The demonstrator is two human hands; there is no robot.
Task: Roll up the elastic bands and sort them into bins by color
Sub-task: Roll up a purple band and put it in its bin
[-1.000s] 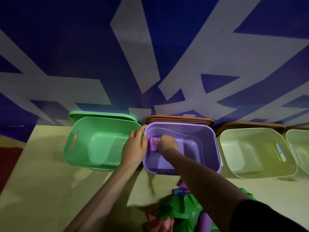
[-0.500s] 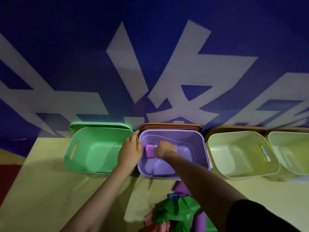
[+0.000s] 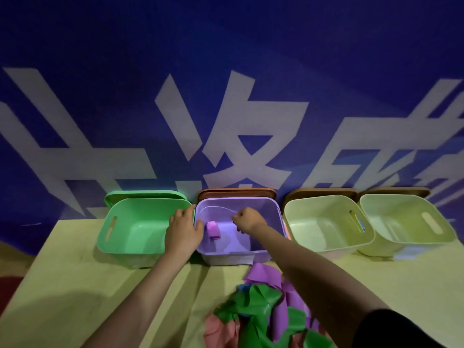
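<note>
Rolled purple band (image 3: 213,230) (a soft cylinder) lies in purple bin (image 3: 261,252); right grip (image 3: 247,220) clenched empty.

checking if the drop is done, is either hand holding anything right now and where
The roll lies free in the purple bin. The right hand is curled with nothing visible in it. The left hand rests on that bin's left rim; a grip cannot be told.

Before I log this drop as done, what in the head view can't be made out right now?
- Pile of bands: cut off by the bottom edge and partly hidden by the right forearm, so no count.
- Right hand over the purple bin: fingers curled away from the camera; whether it holds anything cannot be told.
- Left hand: covers the purple bin's left rim and the gap to the green bin.
- Purple roll: blurred, tightness unclear.
</note>
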